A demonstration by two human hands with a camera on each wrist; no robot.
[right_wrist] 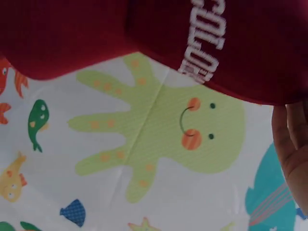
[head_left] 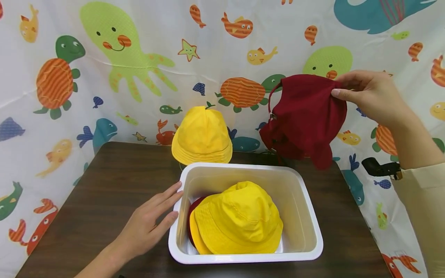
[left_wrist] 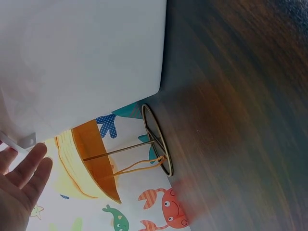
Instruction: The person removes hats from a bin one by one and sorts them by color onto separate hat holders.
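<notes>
My right hand (head_left: 373, 96) pinches a dark red baseball cap (head_left: 309, 112) by its crown and holds it up at the back right of the table. White embroidered letters (right_wrist: 204, 41) run across its front in the right wrist view, and a metal strap buckle shows at its left in the head view. My left hand (head_left: 149, 220) rests with straight fingers against the left rim of a white plastic tub (head_left: 314, 231). Inside the tub lies a yellow bucket hat (head_left: 243, 216) on top of another yellow brim, with a dark red edge beneath.
Behind the tub, a yellow hat (head_left: 201, 135) sits on a wire stand (left_wrist: 158, 139) with a round base. The dark wooden table (head_left: 114, 185) ends against a white curtain (head_left: 146, 23) printed with sea animals.
</notes>
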